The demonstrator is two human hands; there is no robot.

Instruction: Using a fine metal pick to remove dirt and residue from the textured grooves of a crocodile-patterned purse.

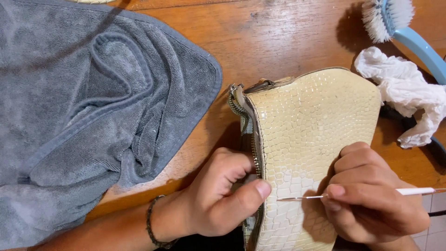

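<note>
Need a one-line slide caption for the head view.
Left hand grips a cream bag by its zipper; right hand holds a thin tool against it.

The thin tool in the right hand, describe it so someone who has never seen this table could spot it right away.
On the wooden table lies a cream, scale-patterned pouch with a zipper along its left edge. The right hand rests on its lower part, pinching a thin tool: a fine metal tip on a slim white handle. Unlike the blue brush and crumpled white cloth above, it is needle-thin.

Scuffed wood table (288, 32), tiled floor (434, 218)
</note>
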